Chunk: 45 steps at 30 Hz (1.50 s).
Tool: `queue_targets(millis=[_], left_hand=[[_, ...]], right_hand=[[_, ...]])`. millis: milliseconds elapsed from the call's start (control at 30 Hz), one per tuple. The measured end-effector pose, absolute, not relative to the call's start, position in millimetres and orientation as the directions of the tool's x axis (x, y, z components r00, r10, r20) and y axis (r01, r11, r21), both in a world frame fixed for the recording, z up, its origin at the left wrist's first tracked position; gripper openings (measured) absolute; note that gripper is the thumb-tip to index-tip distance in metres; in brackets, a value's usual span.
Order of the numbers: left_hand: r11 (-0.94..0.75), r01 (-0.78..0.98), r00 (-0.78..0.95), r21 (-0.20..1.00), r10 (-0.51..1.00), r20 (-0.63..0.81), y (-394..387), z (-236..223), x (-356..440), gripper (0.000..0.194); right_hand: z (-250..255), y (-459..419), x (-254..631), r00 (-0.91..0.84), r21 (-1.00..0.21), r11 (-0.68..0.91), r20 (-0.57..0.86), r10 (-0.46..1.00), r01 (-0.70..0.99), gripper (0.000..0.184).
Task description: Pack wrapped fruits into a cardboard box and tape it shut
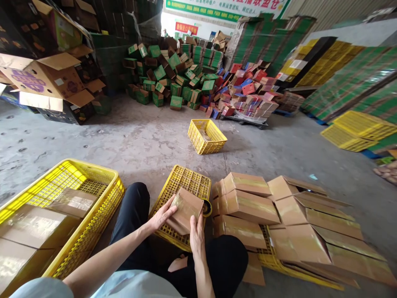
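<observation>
Between my knees, a small brown cardboard box (190, 205) is held in both hands above an upturned yellow plastic crate (194, 181). My left hand (163, 213) grips its left side, and my right hand (196, 232) has hold of its near right side. Shiny tape shows on the box's left part. Just past my right fingers, a dark round thing with a yellow rim, perhaps a tape roll (206, 207), sits at the crate's right edge; part of it is hidden.
To my left stands a large yellow crate (116, 186) holding taped cardboard boxes (34, 225). Stacked cardboard boxes (252, 205) lie at my right. Ahead, another yellow crate (207, 140) rests on the concrete floor (149, 136). Heaped green boxes (175, 85) and red boxes (245, 89) lie farther back.
</observation>
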<state>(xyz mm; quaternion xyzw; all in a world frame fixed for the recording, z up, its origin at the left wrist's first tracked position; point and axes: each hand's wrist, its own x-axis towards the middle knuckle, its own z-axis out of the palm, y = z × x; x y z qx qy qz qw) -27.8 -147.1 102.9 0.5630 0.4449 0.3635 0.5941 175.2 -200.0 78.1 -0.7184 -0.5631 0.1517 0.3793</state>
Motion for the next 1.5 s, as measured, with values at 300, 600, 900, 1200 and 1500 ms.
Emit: queue_targets(millis=[300,600,900,1200,1500], left_hand=[[-0.548,0.483,0.503,0.683,0.812,0.296,-158.2,116.8,-30.0,0.062],[-0.681,0.589,0.578,0.436,0.731,0.362,-167.8,124.9,-30.1,0.054],[-0.663,0.484,0.543,0.572,0.74,0.398,-167.4,134.9,-27.5,0.045],[-0.573,0.495,0.491,0.652,0.804,0.334,-146.0,150.7,-23.2,0.057],[-0.167,0.205,0.25,0.964,0.961,0.114,-135.7,176.4,2.4,0.073]], right_hand=[[90.6,-219.9,145.4,0.047,-0.327,0.128,0.477,0.878,0.937,0.065],[103.9,-223.2,157.5,-0.196,-0.094,0.269,0.468,0.862,0.958,0.06],[110.9,-211.5,155.9,-0.218,-0.219,0.357,0.48,0.85,0.908,0.054],[138.0,-191.8,148.7,-0.148,-0.421,0.356,0.45,0.881,0.834,0.044],[193.8,-175.1,155.8,-0.036,-0.511,0.26,0.407,0.913,0.82,0.055]])
